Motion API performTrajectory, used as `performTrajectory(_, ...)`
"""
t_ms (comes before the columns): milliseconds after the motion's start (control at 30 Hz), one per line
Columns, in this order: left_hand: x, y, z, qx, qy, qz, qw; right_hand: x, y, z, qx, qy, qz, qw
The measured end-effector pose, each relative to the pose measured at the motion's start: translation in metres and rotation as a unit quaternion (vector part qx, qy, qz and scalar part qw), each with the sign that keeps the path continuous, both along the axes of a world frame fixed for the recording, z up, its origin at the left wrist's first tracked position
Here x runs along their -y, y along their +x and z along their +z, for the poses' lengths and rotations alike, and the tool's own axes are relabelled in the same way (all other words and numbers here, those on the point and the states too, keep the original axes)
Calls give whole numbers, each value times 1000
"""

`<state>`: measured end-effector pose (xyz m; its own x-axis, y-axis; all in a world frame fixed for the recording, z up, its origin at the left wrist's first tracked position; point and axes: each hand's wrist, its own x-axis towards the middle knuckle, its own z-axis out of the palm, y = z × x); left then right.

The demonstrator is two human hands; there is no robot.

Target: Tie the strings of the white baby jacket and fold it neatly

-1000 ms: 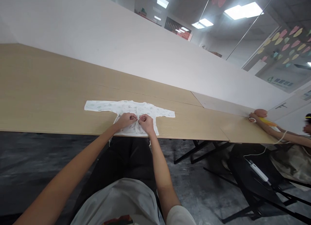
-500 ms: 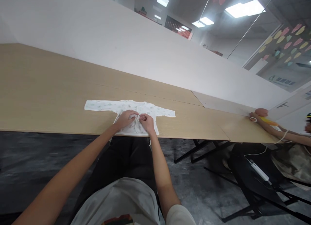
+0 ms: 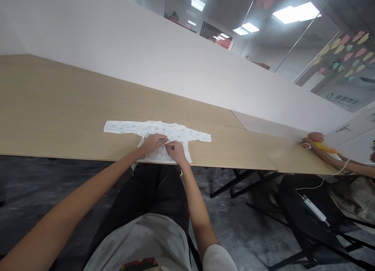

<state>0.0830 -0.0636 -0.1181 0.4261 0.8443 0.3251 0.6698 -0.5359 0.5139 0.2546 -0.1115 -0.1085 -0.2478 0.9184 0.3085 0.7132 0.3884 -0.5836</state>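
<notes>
White shirt (image 3: 173, 132), perhaps in both hands (image 3: 154, 143)

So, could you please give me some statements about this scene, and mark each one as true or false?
1. A white patterned shirt lies on the table. True.
2. Its sleeves are folded inward. False: they are spread out sideways.
3. The left hand and right hand touch the shirt. True.
4. The doll lies left of the shirt. False: it is far right, by another person's hand.
5. A white corded device lies on a black chair. True.
</notes>
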Motion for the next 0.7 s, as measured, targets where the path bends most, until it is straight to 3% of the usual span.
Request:
performTrajectory(167,-13,-7,3,3,-19,-1,1000,29,1,-2,55,21,6,998)
performTrajectory(467,-24,0,7,-19,-3,57,998,63,1,-8,25,13,6,1000)
performTrajectory(567,-26,4,11,-54,8,70,996,48,8,2,18,-6,20,1000)
performTrajectory(700,-37,-11,19,-123,31,110,986,-19,30,30,14,-16,-51,998)
